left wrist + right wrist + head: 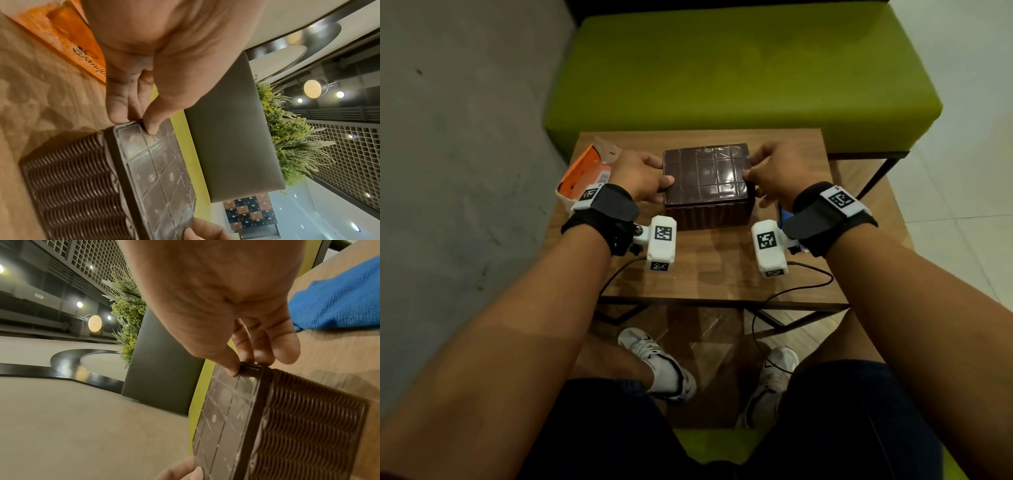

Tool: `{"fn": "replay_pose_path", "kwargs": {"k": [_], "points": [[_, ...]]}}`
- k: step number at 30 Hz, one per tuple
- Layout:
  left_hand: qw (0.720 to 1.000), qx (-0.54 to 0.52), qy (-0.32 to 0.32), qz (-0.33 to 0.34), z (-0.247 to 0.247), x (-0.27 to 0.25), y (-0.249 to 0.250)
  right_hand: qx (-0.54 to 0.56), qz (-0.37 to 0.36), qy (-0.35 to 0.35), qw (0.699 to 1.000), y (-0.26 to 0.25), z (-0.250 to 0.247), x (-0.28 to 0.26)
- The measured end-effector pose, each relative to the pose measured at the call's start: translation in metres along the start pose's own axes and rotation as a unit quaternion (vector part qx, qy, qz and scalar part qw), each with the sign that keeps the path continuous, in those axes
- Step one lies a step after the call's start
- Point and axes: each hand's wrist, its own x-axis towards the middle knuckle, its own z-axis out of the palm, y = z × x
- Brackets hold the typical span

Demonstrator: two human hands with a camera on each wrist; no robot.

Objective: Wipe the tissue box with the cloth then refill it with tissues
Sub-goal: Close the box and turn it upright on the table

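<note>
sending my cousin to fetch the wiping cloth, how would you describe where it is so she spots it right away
Find the small wooden table in front of the green bench; a dark brown tissue box sits on it, held by both hands. The cloth lies on the tabletop just right of the box, beside the right hand. It is the only bright blue, soft thing there; the orange pack is on the left.
</note>
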Motion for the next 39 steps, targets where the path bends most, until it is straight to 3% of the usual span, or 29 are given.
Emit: {"fn": "replay_pose_path", "kwargs": {"k": [10, 17, 20, 26, 30, 34, 39], "points": [[0.999, 0.010, -0.032, -0.039, -0.001, -0.001, 0.000, -0.015, 0.031, -0.030, 0.999, -0.005, -0.002, -0.001], [0.990, 0.023, -0.101, -0.097, -0.014, 0.001, 0.001, 0.034, 0.133, -0.100, 0.985, -0.007, -0.013, 0.003], [0.991, 0.014, -0.100, -0.092, -0.010, -0.007, 0.009, 0.038, 0.123, -0.096, 0.987, -0.013, -0.011, 0.002], [0.996, -0.083, -0.005, -0.013, -0.005, -0.019, 0.012, 0.160, 0.059, 0.015, 0.985, -0.014, 0.002, -0.011], [0.994, -0.071, 0.068, 0.054, 0.003, -0.021, -0.009, 0.207, 0.023, -0.004, 0.978, 0.000, 0.016, -0.023], [0.988, -0.105, 0.061, 0.092, 0.013, -0.010, -0.048, 0.246, 0.022, -0.028, 0.969, 0.020, 0.024, -0.029], [0.986, -0.099, 0.002, 0.132, 0.011, -0.004, -0.075, 0.221, 0.029, -0.024, 0.975, 0.032, 0.029, -0.025]]}}
